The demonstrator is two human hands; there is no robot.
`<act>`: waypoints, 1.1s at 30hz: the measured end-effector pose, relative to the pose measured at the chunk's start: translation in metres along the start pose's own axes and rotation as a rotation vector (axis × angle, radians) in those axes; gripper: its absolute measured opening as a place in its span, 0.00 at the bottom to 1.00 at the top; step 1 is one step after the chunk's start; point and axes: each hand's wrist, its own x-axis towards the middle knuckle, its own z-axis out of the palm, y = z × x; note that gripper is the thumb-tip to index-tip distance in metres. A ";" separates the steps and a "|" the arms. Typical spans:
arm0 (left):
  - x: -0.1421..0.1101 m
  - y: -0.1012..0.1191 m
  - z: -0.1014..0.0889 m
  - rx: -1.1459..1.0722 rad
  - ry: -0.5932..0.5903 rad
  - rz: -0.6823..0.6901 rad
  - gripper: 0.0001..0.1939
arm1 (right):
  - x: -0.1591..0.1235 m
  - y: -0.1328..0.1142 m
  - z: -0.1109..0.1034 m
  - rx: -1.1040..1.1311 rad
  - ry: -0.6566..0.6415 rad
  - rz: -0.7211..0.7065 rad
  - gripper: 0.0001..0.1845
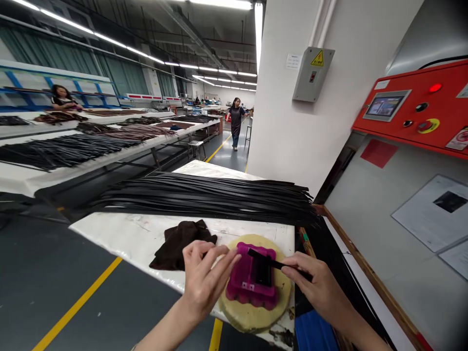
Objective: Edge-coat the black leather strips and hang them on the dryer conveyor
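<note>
My right hand (314, 280) is closed around the handle of a slim black brush-like tool (268, 261). Its broader end reaches over a magenta plastic box (252, 300) with wavy sides. A compartment in the box's right half holds something black (263, 275), perhaps liquid. My left hand (206, 278) has its fingers stretched out, the tips at the left edge of the box; whether they touch it I cannot tell. Under the box lies a round yellowish pad (243, 317). A crumpled dark brown cloth (177, 243) lies left of it, partly behind my left hand.
Long black strips (208, 195) lie across the white table (120, 229) behind the pad. An orange control panel (413, 107) stands to the right, above more dark strips. Something blue (316, 331) is low beside the table. One person (236, 119) is in the aisle, another sits far left.
</note>
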 end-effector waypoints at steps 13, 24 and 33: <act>-0.076 -0.025 0.018 0.042 -0.098 -0.407 0.19 | -0.004 0.013 0.024 -0.179 0.043 -0.197 0.11; -0.083 -0.029 0.031 0.034 -0.029 -0.409 0.16 | -0.003 0.016 0.028 -0.193 0.061 -0.207 0.09; -0.085 -0.029 0.032 0.022 -0.024 -0.421 0.18 | -0.011 0.022 0.017 -0.195 0.005 -0.192 0.10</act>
